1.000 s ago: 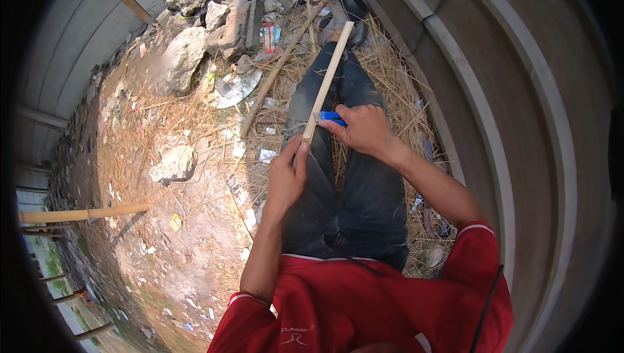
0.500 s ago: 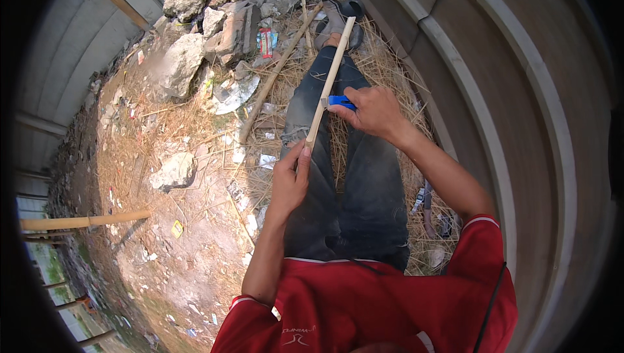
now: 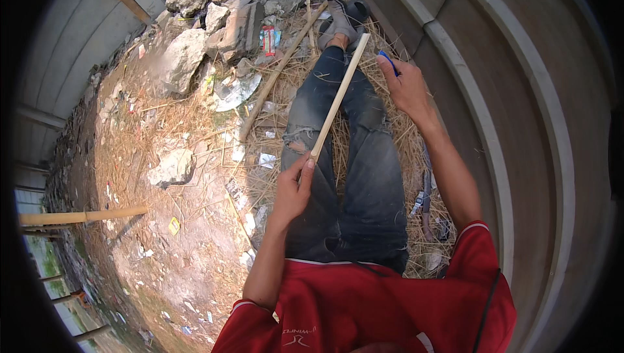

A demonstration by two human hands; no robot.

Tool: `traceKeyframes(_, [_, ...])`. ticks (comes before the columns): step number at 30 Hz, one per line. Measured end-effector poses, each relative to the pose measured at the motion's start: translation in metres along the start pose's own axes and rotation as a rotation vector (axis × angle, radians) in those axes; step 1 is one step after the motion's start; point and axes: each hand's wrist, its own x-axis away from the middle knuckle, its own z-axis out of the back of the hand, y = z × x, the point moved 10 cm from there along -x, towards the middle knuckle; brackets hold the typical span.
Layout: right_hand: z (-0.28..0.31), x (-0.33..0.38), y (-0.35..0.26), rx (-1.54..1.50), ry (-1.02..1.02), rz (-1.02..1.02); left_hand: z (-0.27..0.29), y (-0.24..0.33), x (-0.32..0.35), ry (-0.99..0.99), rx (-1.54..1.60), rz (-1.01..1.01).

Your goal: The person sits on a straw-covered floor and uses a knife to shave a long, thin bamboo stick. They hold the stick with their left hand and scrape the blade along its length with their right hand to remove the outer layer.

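My left hand is closed around the near end of a pale, flat-sided wooden stick. The stick slants away over my outstretched legs, its far end close to my shoes. Off to the right of that far end, my right hand grips a blue utility knife. The knife is apart from the stick. Fingers cover most of its handle, and its blade cannot be made out.
A corrugated wall rises close on my right. Large rocks are piled at the far left, and a single stone lies nearer. A longer brown stick rests beside my legs on straw and litter. A bamboo pole juts in from the left.
My right hand has moved away and to the right with the knife, off the stick. The stick's far end has swung slightly right and nearer. My left hand keeps its hold.
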Motion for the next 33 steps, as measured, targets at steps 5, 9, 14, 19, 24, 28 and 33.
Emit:
traceKeyframes(5, [-0.082,0.088,-0.055,0.128,-0.309,0.301,0.001,0.006,-0.009,0.044,0.027,-0.070])
traceKeyframes(9, [-0.092,0.081,-0.051,0.280,-0.308,0.360,0.001,0.001,-0.006,0.091,-0.034,-0.089])
traceKeyframes(14, [-0.073,0.046,-0.046,0.265,-0.059,0.410,-0.002,0.018,-0.011,0.114,-0.048,-0.082])
traceKeyframes(19, [-0.070,0.014,-0.023,0.282,0.021,0.280,0.006,0.040,-0.014,0.171,-0.198,-0.160])
traceKeyframes(24, [0.012,-0.045,0.135,0.334,0.132,-0.295,0.004,0.006,0.020,0.100,-0.303,-0.232])
traceKeyframes(28, [0.005,-0.019,0.094,0.236,0.027,-0.155,0.021,-0.025,0.019,0.175,-0.244,-0.179])
traceKeyframes(33, [-0.070,0.052,-0.005,0.084,-0.224,0.129,0.013,-0.004,-0.003,0.145,-0.260,-0.105])
